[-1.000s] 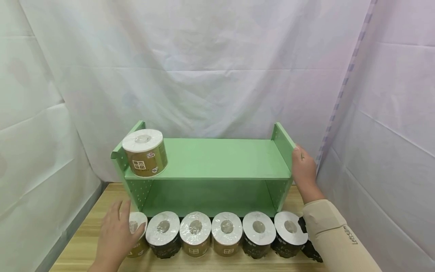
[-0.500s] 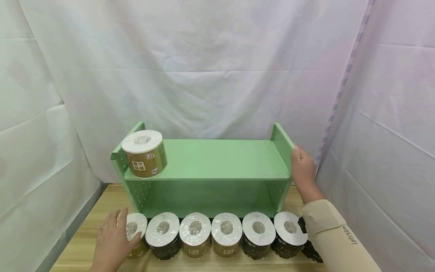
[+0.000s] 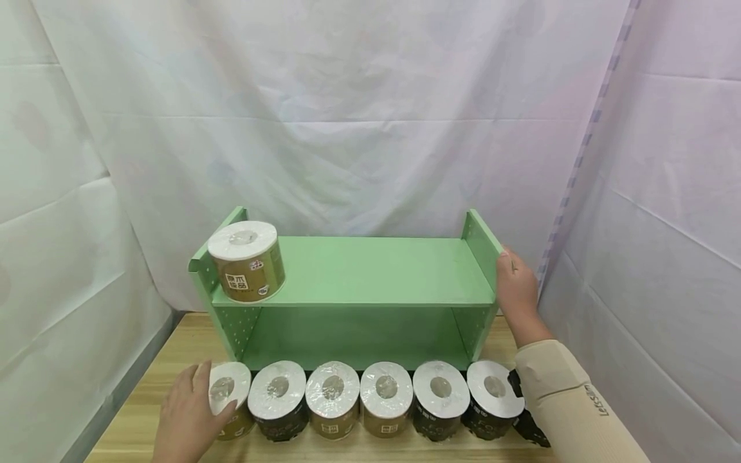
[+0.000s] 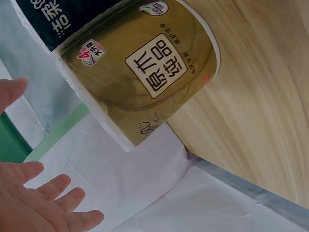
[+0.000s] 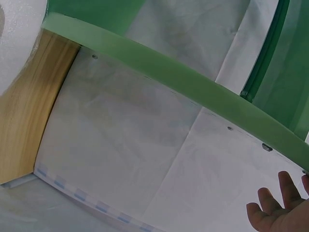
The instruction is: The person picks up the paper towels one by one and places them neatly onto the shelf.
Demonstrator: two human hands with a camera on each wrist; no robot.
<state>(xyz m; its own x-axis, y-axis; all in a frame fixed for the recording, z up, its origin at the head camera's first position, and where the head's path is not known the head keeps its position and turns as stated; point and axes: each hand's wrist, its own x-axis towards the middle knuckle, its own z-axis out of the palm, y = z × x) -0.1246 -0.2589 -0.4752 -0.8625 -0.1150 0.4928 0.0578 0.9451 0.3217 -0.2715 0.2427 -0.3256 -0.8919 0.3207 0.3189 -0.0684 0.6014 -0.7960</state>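
Your shelf (image 3: pixel 376 270) is pale green with pale-dotted side panels (image 3: pixel 234 328). On the shelf, the upper roll (image 3: pixel 249 280) is gold with a white top; before the shelf, your white-topped lower rolls (image 3: pixel 369 395) run gold, black, gold, gold, black, black rightward. Right of the shelf, your sleeve (image 3: pixel 570 392) is beige, dark-lettered; beneath the shelf, the table (image 3: pixel 153 373) has yellow-brown grain.

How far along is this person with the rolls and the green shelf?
One gold roll on the green shelf's upper board looks done. In hand: the right hand holds the side panel; the left hand hovers beside the row's leftmost roll, not gripping it. Probably left: six rolls lined up on the table.
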